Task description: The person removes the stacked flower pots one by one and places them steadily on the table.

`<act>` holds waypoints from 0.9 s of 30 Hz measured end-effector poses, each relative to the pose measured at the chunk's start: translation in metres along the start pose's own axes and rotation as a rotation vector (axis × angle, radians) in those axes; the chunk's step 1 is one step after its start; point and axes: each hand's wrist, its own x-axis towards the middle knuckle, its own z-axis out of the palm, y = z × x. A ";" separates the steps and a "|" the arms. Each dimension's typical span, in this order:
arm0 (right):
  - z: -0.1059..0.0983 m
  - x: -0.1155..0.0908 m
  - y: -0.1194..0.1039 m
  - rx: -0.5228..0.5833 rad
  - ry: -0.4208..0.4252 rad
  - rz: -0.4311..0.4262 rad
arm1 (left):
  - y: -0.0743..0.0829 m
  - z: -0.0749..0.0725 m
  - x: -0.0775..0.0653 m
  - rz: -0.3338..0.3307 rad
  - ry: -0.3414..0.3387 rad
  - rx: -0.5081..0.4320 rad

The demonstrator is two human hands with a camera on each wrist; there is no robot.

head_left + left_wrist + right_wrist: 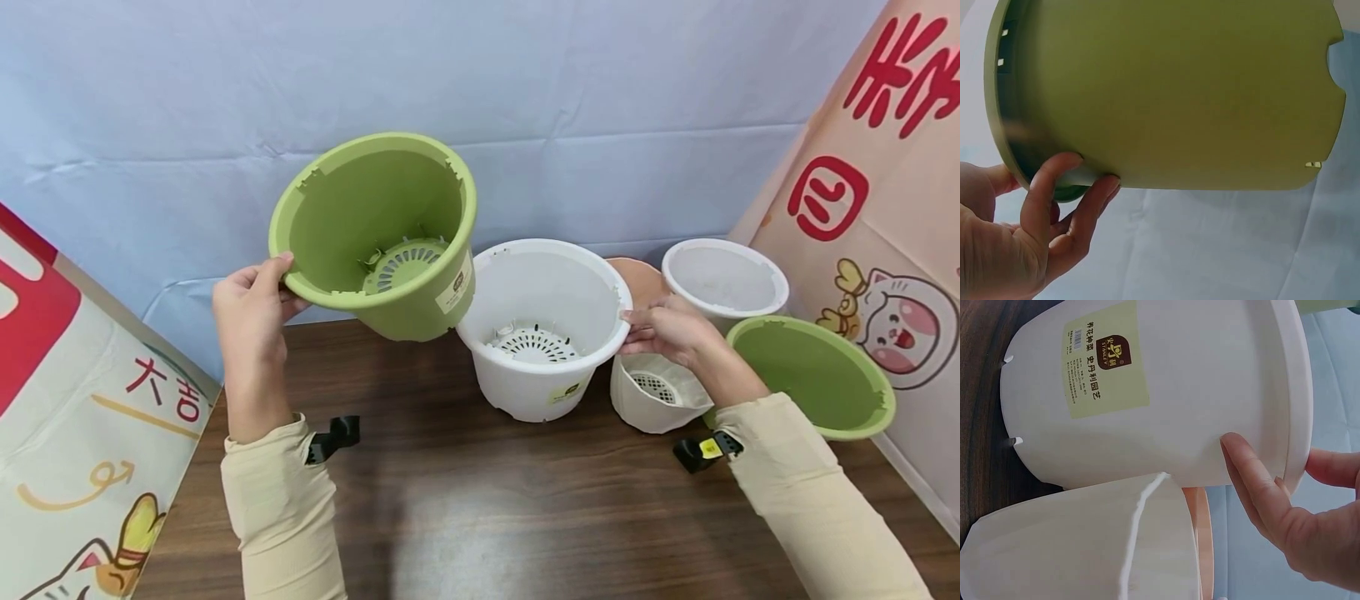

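My left hand (255, 304) grips the rim of a large green flowerpot (322, 221), thumb on the rim and fingers under it. The pot is lifted off the table and tilted, its slotted bottom visible inside. In the left wrist view the fingers (1094, 206) press against the green wall. My right hand (667, 332) pinches the right rim of a white flowerpot (517, 392), which stands upright on the table. A label (1107, 359) shows on its side in the right wrist view. Beside it is a smaller cream pot (660, 417) with a grid bottom, below my right hand.
An orange pot (633, 279) is partly hidden behind the white one. Farther right stand another white pot (723, 279) and a second green pot (810, 375). Blue cloth (562, 100) hangs behind the dark wooden table (480, 517); printed panels (885, 208) flank both sides.
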 end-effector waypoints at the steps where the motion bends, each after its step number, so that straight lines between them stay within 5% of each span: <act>1: 0.000 0.000 0.000 -0.001 -0.003 -0.001 | 0.000 -0.001 0.000 0.002 0.007 -0.005; 18: -0.001 0.001 0.001 0.006 0.005 0.001 | 0.001 -0.016 0.003 -0.019 0.075 -0.006; 27: -0.001 0.002 0.001 0.004 0.015 0.004 | -0.010 -0.021 0.009 -0.036 0.122 0.087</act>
